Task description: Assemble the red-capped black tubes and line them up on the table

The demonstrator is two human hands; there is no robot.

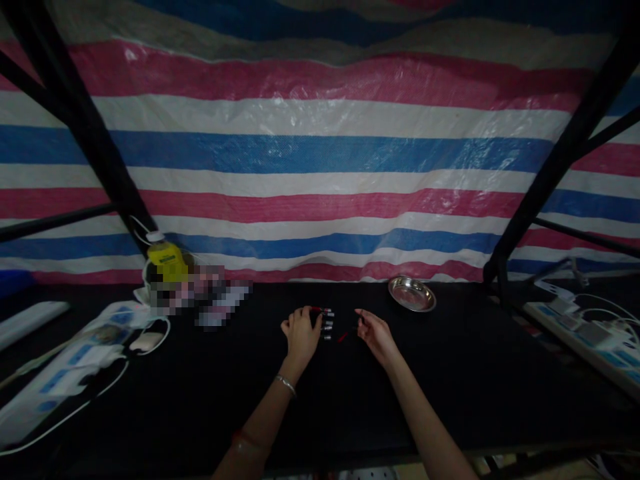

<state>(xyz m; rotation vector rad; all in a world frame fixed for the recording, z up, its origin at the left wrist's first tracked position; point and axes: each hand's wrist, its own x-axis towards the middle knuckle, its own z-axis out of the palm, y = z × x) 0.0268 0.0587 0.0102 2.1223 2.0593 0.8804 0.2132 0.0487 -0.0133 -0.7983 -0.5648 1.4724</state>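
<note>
My left hand (pixel 301 333) rests palm down over a row of small slim pieces with silvery ends (pixel 327 327) on the black tabletop. Its fingers are arched and spread apart, and they cover most of the row. One piece at the far end of the row looks red (pixel 316 309). My right hand (pixel 374 335) is a short way to the right, thumb and fingers pinched together on a small dark thing too dim to name. Between the two hands lies a small red piece (pixel 343 338), touched by neither.
A shiny round metal dish (pixel 413 294) stands back right. At left are a yellow bottle (pixel 169 259), blurred items, and a power strip (pixel 75 363) with plugs and cables. Another power strip (pixel 590 333) lies right. Black frame posts and a striped sheet (pixel 320 153) enclose the table (pixel 240 393).
</note>
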